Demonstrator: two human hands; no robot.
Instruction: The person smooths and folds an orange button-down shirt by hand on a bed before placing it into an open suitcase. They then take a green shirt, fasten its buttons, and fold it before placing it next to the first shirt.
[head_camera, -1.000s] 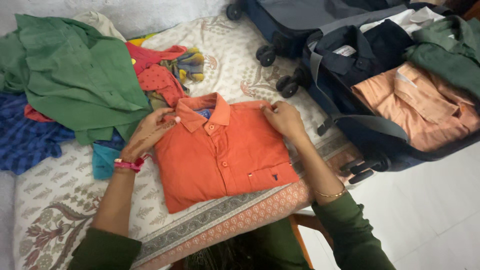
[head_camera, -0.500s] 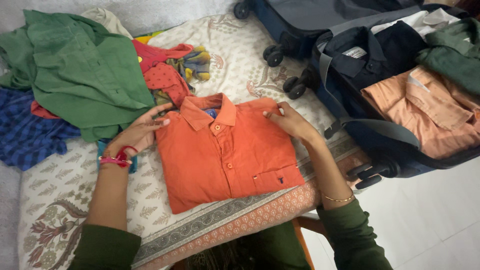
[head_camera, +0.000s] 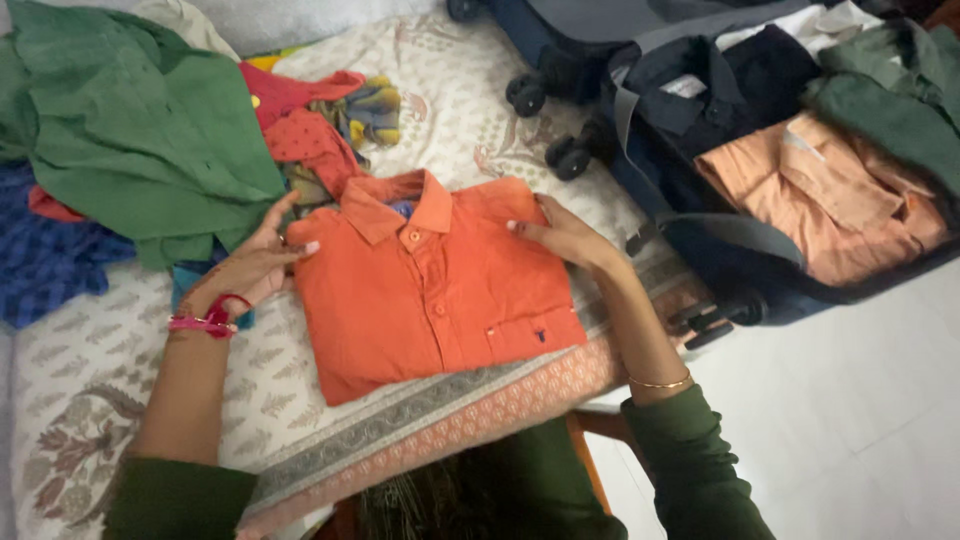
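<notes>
1. Since a second ago: both hands have slid from the shoulder line down onto the shirt's side edges; the left thumb no longer rests on the collar. The shirt itself lies where it did.
2. Left hand: fingers spread flat, tips touching the left edge of the folded orange shirt. Nothing gripped; the hand is open, pressing.
3. Right hand: palm down on the shirt's right shoulder, fingers extended, likewise holding nothing closed. Judged: the two hands bracket the fold to square its sides and keep it flat.
4. Shirt position: face up on the printed bedspread, near its bordered front edge, between the clothes heap and the suitcase.
5. Shirt look: neat rectangle, collar up, placket buttoned, chest pocket with a small dark mark at lower right.
6. Surroundings: loose green shirt and blue checked cloth heaped at left; open dark suitcase at right holds a folded peach shirt and dark garments.
</notes>
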